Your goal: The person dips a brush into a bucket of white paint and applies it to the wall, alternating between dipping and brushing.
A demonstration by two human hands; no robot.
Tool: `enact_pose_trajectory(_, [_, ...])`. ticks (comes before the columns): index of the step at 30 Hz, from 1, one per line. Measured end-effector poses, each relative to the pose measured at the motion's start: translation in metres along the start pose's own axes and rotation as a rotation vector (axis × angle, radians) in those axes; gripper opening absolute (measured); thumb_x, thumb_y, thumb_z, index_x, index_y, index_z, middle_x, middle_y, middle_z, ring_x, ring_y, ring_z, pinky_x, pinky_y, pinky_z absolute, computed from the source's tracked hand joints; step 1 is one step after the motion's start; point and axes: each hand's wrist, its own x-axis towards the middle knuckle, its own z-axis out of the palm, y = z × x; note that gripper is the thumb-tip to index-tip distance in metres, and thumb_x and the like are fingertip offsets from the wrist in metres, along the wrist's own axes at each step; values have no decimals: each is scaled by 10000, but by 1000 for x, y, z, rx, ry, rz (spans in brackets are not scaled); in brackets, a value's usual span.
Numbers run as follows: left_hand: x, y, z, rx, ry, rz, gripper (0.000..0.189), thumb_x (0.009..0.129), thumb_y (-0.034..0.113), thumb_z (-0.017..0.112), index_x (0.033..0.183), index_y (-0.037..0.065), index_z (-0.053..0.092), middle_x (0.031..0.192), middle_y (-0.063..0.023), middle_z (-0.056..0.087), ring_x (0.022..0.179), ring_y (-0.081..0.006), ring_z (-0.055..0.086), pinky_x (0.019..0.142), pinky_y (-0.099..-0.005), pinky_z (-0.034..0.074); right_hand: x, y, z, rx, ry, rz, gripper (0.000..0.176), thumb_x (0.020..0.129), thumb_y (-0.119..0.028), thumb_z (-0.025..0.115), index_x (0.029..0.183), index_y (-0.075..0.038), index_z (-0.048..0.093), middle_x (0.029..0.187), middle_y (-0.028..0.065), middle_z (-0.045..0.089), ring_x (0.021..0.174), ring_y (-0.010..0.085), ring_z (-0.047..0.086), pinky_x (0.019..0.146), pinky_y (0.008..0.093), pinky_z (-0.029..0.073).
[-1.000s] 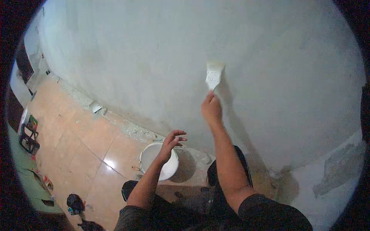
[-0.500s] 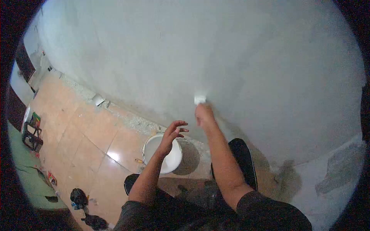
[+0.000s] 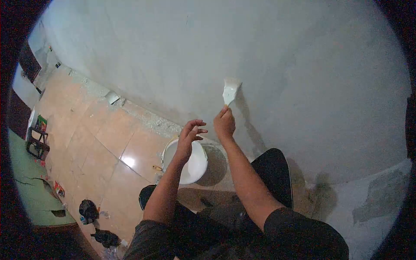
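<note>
A white-coated brush [image 3: 230, 90] rests its bristles against a pale grey wall [image 3: 303, 65], above and slightly right of a white bucket [image 3: 205, 161]. The brush's long axis runs nearly upright, with the handle down and the bristles up. The right hand [image 3: 224, 123] grips the handle from below, fingers pinched closed around it. The left hand [image 3: 189, 136] hangs empty just above the bucket, fingers loosely curled, close beside the right hand. Tan floor tiles [image 3: 99, 143] lie left of the bucket.

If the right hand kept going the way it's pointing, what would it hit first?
Probably the pale grey wall: the right hand aims its white flat paintbrush up at it, though depth is unclear.
</note>
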Motion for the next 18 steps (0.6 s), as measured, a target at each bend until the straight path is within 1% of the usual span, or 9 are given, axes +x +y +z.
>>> enact_pose_trajectory(2, [1,1,-5,21,23,-17,446,872,399,484,1165,63,470,1158,-99,541,987,-201,568,808,-339,432,-10,39,33,-72,-92,149,367,932,-341,343,967,-22,521,782,222,614,781,416,599,674,504,463])
enact_pose_trajectory(4, [2,1,-11,48,55,-24,435,882,390,477,1173,67,472,1142,-97,553,984,-203,569,807,-345,434,-22,70,59,-82,-113,144,346,918,-325,374,934,-21,539,783,210,619,778,408,603,668,486,471])
enact_pose_trajectory(6, [1,8,-19,108,155,-164,334,906,282,445,1156,65,488,1089,-75,576,930,-175,574,755,-320,431,-27,116,93,-93,-138,138,326,904,-309,404,900,-21,557,784,199,624,774,400,607,662,467,480])
enact_pose_trajectory(8, [-2,15,-26,83,174,-178,330,909,285,439,1146,63,497,1064,-71,587,924,-172,571,746,-320,431,-24,165,130,-953,-717,-554,318,886,-250,469,1090,-17,542,987,223,601,912,398,579,790,451,456])
enact_pose_trajectory(9, [-3,17,-31,87,188,-190,326,913,287,430,1141,64,500,1063,-71,586,920,-172,570,744,-317,430,-24,161,130,-953,-720,-561,318,886,-250,469,1090,-17,542,987,223,601,912,398,579,790,451,456])
enact_pose_trajectory(14, [-2,23,-46,74,267,-205,333,918,295,410,1142,66,503,1057,-75,587,906,-172,565,745,-321,431,-11,68,79,134,-375,162,373,909,-324,426,977,22,548,781,141,583,764,289,593,601,387,467])
enact_pose_trajectory(16, [-2,24,-49,71,256,-199,368,908,332,430,1151,65,498,1064,-81,586,920,-182,570,754,-328,435,-7,23,55,438,-275,362,400,924,-349,388,899,22,536,694,117,549,695,254,569,541,373,447])
enact_pose_trajectory(17, [-2,23,-50,70,242,-192,405,897,369,449,1160,63,493,1070,-88,584,934,-192,575,762,-335,439,-7,1,45,529,-258,421,418,935,-359,359,843,15,523,647,110,519,656,242,543,518,373,425])
enact_pose_trajectory(18, [-3,22,-52,71,227,-186,445,887,406,469,1169,62,488,1076,-94,583,948,-201,580,770,-342,442,-9,-15,35,525,-264,428,418,935,-359,359,843,15,523,647,110,519,656,242,543,518,373,425])
